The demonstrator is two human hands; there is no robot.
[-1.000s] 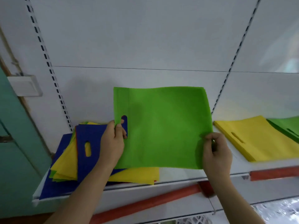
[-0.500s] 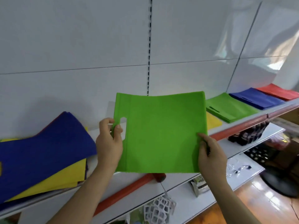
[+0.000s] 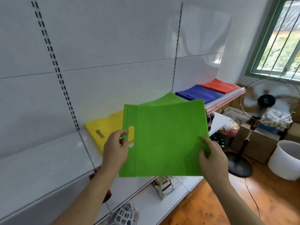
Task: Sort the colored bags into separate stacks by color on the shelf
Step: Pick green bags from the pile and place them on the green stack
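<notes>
**Green bag held over the shelf**

While the green bag (image 3: 164,140) is held flat in the air in front of the shelf (image 3: 48,156), its handle end is pinched by the left hand (image 3: 115,147) and its opposite edge by the right hand (image 3: 211,157). On the shelf behind it, a yellow stack (image 3: 103,129), a green stack (image 3: 168,99), a blue stack (image 3: 199,94) and a red stack (image 3: 220,86) are laid side by side.
</notes>
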